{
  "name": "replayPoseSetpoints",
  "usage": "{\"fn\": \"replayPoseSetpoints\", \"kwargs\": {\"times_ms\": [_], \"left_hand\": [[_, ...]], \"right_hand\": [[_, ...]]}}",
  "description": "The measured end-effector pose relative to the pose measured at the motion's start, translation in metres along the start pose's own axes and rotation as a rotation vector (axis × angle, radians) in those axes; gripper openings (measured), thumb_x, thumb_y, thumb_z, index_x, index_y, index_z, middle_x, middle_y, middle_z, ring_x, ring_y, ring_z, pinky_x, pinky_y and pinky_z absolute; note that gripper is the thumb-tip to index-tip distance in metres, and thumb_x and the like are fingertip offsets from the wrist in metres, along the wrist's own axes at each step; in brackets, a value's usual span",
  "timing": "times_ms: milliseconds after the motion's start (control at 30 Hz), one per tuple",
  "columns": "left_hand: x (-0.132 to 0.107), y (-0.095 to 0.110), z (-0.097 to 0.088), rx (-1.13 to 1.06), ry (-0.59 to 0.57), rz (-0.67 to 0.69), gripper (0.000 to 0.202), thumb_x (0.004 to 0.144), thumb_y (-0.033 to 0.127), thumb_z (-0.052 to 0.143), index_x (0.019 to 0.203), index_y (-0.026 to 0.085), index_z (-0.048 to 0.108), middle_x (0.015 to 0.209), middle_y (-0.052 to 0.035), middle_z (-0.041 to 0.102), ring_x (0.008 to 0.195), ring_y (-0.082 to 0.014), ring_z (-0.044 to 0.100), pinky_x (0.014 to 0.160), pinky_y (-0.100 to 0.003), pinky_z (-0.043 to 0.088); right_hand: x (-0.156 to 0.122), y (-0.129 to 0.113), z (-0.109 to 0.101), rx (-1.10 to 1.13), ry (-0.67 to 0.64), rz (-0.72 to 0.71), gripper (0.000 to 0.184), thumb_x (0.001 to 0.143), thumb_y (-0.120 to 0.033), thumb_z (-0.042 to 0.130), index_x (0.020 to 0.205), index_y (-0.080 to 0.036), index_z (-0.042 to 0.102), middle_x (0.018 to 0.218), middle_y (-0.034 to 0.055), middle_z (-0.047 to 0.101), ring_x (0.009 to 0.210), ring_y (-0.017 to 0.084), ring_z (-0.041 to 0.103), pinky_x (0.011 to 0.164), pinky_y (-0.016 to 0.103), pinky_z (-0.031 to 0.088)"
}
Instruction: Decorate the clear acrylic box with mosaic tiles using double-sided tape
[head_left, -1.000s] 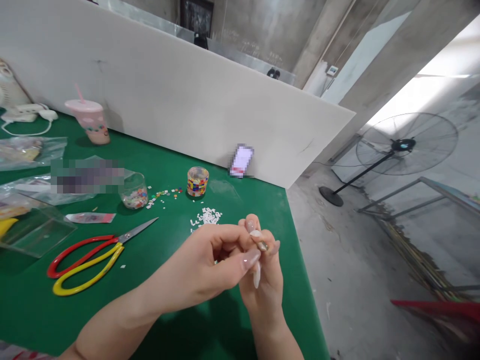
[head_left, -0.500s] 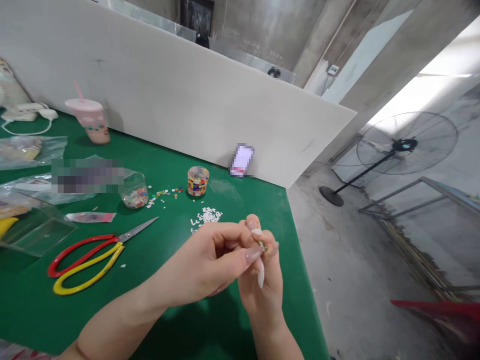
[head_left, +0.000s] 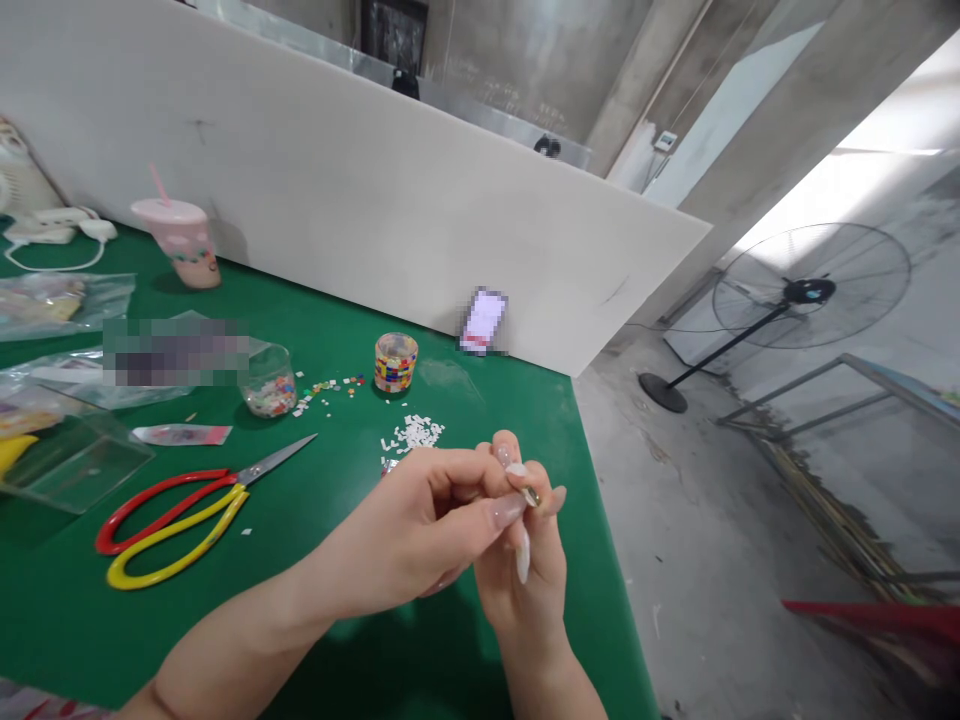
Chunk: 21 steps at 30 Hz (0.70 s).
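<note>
My left hand (head_left: 427, 525) reaches across from the left, thumb and index finger closed in a pinch. Curled fingers of my right hand (head_left: 523, 570) meet its fingertips from below. Between them shows a small gold-coloured piece (head_left: 532, 495), mostly hidden by fingers and nails; its kind is too small to tell. Just beyond the hands lies a loose pile of white mosaic tiles (head_left: 417, 432). Behind the pile stands a clear round cup (head_left: 395, 364) with rows of coloured tiles around its side.
Red-and-yellow-handled scissors (head_left: 180, 525) lie on the green table (head_left: 337, 660). Around them are a flat tube (head_left: 182, 435), a tub of coloured tiles (head_left: 270, 390), and a clear box (head_left: 82, 470). A pink cup (head_left: 184, 245) and a phone (head_left: 484, 320) stand by the white partition (head_left: 375, 200).
My fingers have shifted slightly around the small gold-coloured piece, and a fingertip of my right hand now sticks out further to the right. Things on the table stay put.
</note>
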<state>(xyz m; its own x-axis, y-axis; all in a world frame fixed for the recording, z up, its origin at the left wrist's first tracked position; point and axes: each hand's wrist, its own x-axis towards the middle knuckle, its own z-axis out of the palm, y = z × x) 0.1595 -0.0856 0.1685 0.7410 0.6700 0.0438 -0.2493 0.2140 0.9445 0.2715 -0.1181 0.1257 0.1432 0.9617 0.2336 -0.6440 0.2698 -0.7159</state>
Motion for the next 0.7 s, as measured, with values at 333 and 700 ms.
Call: {"fn": "replayPoseSetpoints", "kwargs": {"times_ms": [333, 700], "left_hand": [[0.0019, 0.001, 0.0015, -0.032, -0.018, 0.0, 0.024, 0.091, 0.022, 0.051, 0.068, 0.017, 0.054, 0.045, 0.0102, 0.035, 0.035, -0.0021, 0.023, 0.032, -0.014, 0.017], [0.0003, 0.0025, 0.0016, -0.025, -0.012, -0.004, 0.026, 0.091, 0.026, 0.054, 0.067, 0.016, 0.056, 0.044, 0.0106, 0.033, 0.034, -0.0021, 0.022, 0.032, -0.014, 0.017]], "right_hand": [[0.0015, -0.0002, 0.0006, -0.029, 0.012, -0.016, 0.016, 0.08, -0.049, 0.071, 0.081, -0.035, 0.078, 0.091, -0.0006, 0.047, 0.066, 0.009, 0.046, 0.06, 0.021, 0.046], [0.0008, 0.0004, -0.0004, -0.013, -0.028, -0.014, 0.015, 0.082, -0.047, 0.07, 0.083, -0.034, 0.078, 0.094, -0.0011, 0.044, 0.075, 0.008, 0.048, 0.068, 0.02, 0.045]]}}
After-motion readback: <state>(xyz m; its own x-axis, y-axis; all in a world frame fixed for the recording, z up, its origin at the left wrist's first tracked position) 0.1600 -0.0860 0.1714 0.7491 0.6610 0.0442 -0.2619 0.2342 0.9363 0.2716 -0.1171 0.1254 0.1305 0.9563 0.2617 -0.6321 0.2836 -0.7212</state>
